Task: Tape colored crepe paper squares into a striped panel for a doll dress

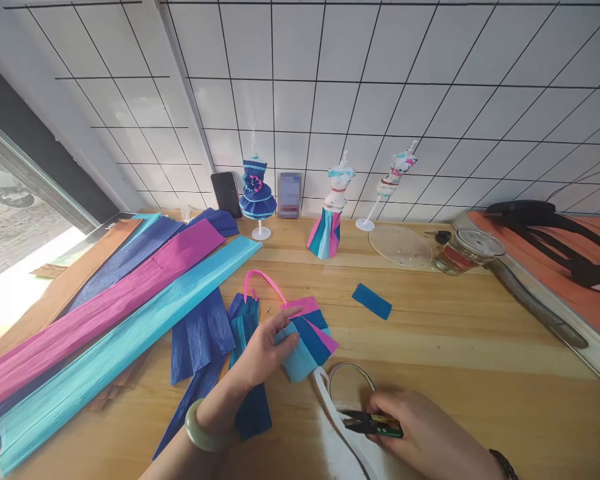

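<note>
In the head view, 2 hands are being kept busy over the wooden table [470, 327]. The step in hand is judged to be the layering of a paper fan [316, 339], its pink, dark blue and light blue pieces overlapping just above the table's middle. And it is well gripped: by the left hand [267, 350], nearly closed, the near light blue piece is pinched under the thumb, with fingers laid along the far side.

Over to the right hand [407, 423]: it is curled closed around the handles of the pliers [373, 424], whose tips are aimed left at a white strip [330, 400]; whether contact is made cannot be told. A metal ring [353, 373] is seen just beyond.

The next move, it is judged, calls for the layers to be kept pinched and evenly spread while any further piece is lined up. 1 loose blue piece [372, 301] is left lying apart, to the fan's right. Behind, a striped skirt [325, 233] is worn by the middle of 3 doll stands [339, 187].
</note>
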`<act>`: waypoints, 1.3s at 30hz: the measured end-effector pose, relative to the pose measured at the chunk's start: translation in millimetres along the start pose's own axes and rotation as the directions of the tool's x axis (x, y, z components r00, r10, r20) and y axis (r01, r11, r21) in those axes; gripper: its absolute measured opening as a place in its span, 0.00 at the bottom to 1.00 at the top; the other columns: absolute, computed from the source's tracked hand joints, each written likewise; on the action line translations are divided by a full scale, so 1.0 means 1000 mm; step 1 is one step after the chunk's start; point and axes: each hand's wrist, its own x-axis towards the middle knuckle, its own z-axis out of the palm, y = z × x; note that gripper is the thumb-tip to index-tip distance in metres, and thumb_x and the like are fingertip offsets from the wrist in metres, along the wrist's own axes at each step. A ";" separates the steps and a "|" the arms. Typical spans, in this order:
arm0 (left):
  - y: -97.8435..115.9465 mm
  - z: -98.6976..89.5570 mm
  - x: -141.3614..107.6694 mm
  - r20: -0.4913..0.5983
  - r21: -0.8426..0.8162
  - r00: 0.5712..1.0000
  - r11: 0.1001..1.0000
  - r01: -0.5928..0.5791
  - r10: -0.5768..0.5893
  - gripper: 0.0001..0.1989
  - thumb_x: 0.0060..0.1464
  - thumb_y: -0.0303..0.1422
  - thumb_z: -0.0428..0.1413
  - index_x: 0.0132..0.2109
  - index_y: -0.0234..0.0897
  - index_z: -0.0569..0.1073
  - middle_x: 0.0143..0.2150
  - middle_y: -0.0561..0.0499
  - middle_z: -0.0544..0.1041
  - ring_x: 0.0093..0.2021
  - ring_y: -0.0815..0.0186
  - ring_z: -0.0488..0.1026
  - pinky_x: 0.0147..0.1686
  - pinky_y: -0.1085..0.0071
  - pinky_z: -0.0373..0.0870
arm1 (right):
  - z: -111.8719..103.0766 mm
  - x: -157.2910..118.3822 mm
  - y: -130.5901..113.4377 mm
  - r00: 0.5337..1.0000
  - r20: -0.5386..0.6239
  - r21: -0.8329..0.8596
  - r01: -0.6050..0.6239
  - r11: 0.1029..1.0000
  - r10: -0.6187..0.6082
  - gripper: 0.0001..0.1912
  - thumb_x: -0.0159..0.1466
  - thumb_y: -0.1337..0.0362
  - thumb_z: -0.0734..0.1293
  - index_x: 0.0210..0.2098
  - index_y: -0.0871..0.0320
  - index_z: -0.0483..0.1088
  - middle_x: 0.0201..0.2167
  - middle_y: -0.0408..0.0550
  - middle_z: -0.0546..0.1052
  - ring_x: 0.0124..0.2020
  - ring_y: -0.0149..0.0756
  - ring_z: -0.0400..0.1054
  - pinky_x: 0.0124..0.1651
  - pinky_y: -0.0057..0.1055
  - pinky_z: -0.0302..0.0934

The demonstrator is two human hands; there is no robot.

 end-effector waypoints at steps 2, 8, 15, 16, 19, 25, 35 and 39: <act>0.000 0.001 0.000 0.001 0.012 1.000 1.000 -0.010 0.010 0.25 0.54 0.35 0.54 0.59 0.35 0.63 0.32 0.52 0.70 0.33 0.69 0.65 0.34 0.73 0.64 | 0.005 -0.006 0.003 1.000 -0.014 0.022 0.018 1.000 -0.017 0.08 0.61 0.60 0.61 0.28 0.54 0.68 0.27 0.43 0.75 0.29 0.35 0.67 0.31 0.26 0.52; -0.002 0.004 -0.001 0.030 0.043 1.000 0.999 -0.001 -0.001 0.23 0.55 0.35 0.53 0.57 0.34 0.65 0.35 0.49 0.73 0.37 0.65 0.68 0.38 0.70 0.66 | 0.016 -0.018 0.010 0.999 -0.036 0.059 -0.006 0.998 0.008 0.06 0.59 0.59 0.63 0.28 0.53 0.67 0.28 0.42 0.75 0.30 0.35 0.67 0.31 0.26 0.54; -0.001 0.009 -0.002 0.078 0.030 0.997 0.999 0.026 -0.028 0.23 0.55 0.35 0.54 0.57 0.36 0.64 0.38 0.48 0.73 0.38 0.64 0.69 0.37 0.70 0.66 | 0.020 -0.029 0.013 0.996 -0.019 0.150 -0.084 0.985 0.088 0.05 0.58 0.58 0.64 0.32 0.52 0.68 0.31 0.43 0.76 0.32 0.37 0.68 0.34 0.26 0.56; -0.001 0.010 -0.001 0.076 0.028 0.997 0.999 0.028 -0.030 0.24 0.54 0.35 0.54 0.57 0.36 0.64 0.39 0.47 0.73 0.38 0.63 0.69 0.38 0.70 0.66 | 0.017 -0.030 0.014 0.994 -0.016 0.187 -0.104 0.977 0.109 0.06 0.57 0.59 0.65 0.33 0.51 0.68 0.33 0.42 0.76 0.34 0.37 0.68 0.35 0.26 0.57; 0.000 0.011 -0.001 0.075 0.011 0.997 1.000 0.027 -0.027 0.26 0.53 0.36 0.56 0.58 0.36 0.64 0.37 0.48 0.72 0.36 0.64 0.68 0.35 0.72 0.66 | 0.002 -0.031 0.016 0.990 0.006 0.277 -0.137 0.951 0.141 0.08 0.55 0.59 0.66 0.36 0.51 0.68 0.34 0.40 0.76 0.36 0.36 0.68 0.38 0.25 0.57; 0.003 0.014 -0.005 0.116 0.124 0.989 0.989 0.080 -0.094 0.31 0.50 0.36 0.57 0.61 0.37 0.59 0.34 0.51 0.73 0.32 0.66 0.67 0.34 0.72 0.66 | -0.027 -0.016 0.012 0.997 -0.020 0.286 -0.064 0.956 0.073 0.12 0.59 0.54 0.64 0.38 0.53 0.68 0.36 0.43 0.75 0.37 0.38 0.67 0.38 0.27 0.58; 0.011 0.021 -0.009 0.112 0.330 0.990 0.943 0.046 -0.087 0.28 0.49 0.30 0.54 0.59 0.42 0.63 0.40 0.52 0.76 0.35 0.65 0.70 0.38 0.72 0.66 | -0.039 0.020 0.006 0.999 0.024 0.192 0.028 0.981 -0.033 0.15 0.60 0.50 0.62 0.34 0.56 0.67 0.27 0.40 0.69 0.28 0.31 0.60 0.31 0.26 0.53; 0.015 0.018 -0.009 0.133 0.297 0.986 0.953 0.057 -0.100 0.30 0.49 0.29 0.54 0.61 0.40 0.60 0.41 0.51 0.75 0.33 0.67 0.68 0.36 0.72 0.66 | -0.055 0.027 0.004 0.995 0.080 0.219 0.048 0.975 -0.067 0.18 0.59 0.47 0.62 0.31 0.58 0.67 0.24 0.39 0.64 0.25 0.29 0.56 0.28 0.25 0.50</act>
